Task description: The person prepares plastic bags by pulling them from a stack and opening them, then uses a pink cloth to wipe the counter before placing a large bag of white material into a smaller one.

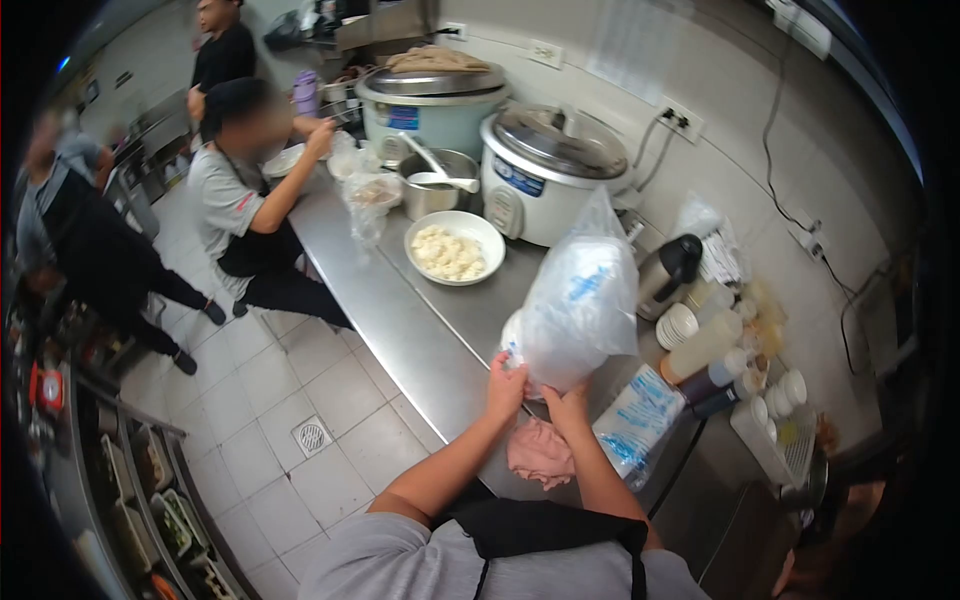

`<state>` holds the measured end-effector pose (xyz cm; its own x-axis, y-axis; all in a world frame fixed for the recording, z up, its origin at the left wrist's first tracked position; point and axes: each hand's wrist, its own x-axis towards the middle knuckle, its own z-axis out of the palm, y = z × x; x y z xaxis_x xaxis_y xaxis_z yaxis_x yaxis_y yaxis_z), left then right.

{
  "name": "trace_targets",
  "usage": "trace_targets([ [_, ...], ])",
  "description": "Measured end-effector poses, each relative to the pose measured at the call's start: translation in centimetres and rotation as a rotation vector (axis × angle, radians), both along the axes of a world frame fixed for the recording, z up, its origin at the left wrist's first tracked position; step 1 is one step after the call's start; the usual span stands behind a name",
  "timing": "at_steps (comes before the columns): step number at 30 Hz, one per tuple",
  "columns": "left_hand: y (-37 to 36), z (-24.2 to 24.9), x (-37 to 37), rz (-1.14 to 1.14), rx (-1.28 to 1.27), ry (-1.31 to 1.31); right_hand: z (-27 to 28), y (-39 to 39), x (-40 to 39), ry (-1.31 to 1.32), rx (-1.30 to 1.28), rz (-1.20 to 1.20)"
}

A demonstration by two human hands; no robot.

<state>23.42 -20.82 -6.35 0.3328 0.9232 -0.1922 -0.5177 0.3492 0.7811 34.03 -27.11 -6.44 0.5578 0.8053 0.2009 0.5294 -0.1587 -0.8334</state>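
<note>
A large translucent plastic bag (575,310) with blue print stands bulging on the steel counter in front of me. What fills it looks white, but I cannot make out its kind. At the bag's lower left, my left hand (508,387) has its fingers closed on the plastic. My right hand (568,404) grips the bottom edge on the other side, its fingers partly hidden. Just below the hands lies a crumpled pink cloth (540,452). To the right of my right forearm is a flat clear packet with blue print (638,420).
Beyond the bag are a white bowl of pale food (457,248), a pot with ladles (437,190) and two rice cookers (550,175). Bottles (703,345) and a cup rack (775,440) line the right. A co-worker (250,200) sits along the steel counter (385,325).
</note>
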Motion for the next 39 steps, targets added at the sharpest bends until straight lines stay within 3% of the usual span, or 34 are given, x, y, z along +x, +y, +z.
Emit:
trace_targets([
  [3, 1.4, 1.0, -0.8, -0.062, -0.177, -0.120, -0.6, 0.7, 0.1, -0.089, -0.012, -0.031],
  [4, 3.0, 0.4, -1.5, -0.117, -0.199, -0.331, -0.5, 0.8, 0.3, -0.141, 0.021, -0.068],
  [6, 6.1, 1.8, -3.4, 0.056, -0.183, -0.468, -1.1, 1.1, 2.3, -0.090, -0.028, -0.054],
  [9, 8.9, 5.5, -5.3, 0.112, -0.023, -0.374, -2.1, 1.1, 4.5, 0.073, -0.064, -0.015],
  [11, 8.5, 4.9, -4.9, 0.042, 0.070, -0.122, -2.4, 1.0, 4.4, 0.076, 0.003, 0.021],
  [14, 5.1, -0.1, -3.1, -0.173, 0.120, 0.211, 2.6, -2.3, -0.3, -0.256, -0.085, -0.017],
  [16, 1.6, -6.2, -1.1, 0.077, 0.565, 0.373, 5.8, -6.0, -2.0, -0.568, -0.258, 0.232],
  [18, -1.9, -2.5, -2.0, -0.128, 0.542, 0.454, 7.2, -9.2, -3.9, -0.548, -0.639, 0.414],
  [22, -3.5, -1.9, -2.3, -0.332, 1.201, 0.710, 1.0, -12.8, -3.6, -0.591, -0.221, 0.249],
  [25, -5.6, 0.2, -3.7, -0.307, 1.573, 0.665, 0.1, -12.6, -2.5, -0.453, -0.167, 0.216],
  [28, -6.4, -0.6, -4.2, -0.289, 1.557, 0.653, -1.0, -12.5, -1.9, -0.449, -0.036, 0.181],
  [31, -7.1, -1.5, -4.2, -0.400, 1.394, 0.746, 0.9, -12.6, -2.2, -0.322, -0.122, 0.201],
  [34, -7.2, -3.2, -3.4, -0.344, 1.329, 0.840, 4.9, -13.6, -2.7, -0.263, -0.190, 0.242],
  [37, -6.8, -1.9, -3.6, -0.259, 1.371, 0.934, 7.7, -15.9, -1.9, -0.292, -0.200, 0.265],
  [39, -6.7, -1.0, -3.3, -0.228, 1.377, 0.911, 8.1, -18.0, -0.9, -0.372, -0.417, 0.236],
])
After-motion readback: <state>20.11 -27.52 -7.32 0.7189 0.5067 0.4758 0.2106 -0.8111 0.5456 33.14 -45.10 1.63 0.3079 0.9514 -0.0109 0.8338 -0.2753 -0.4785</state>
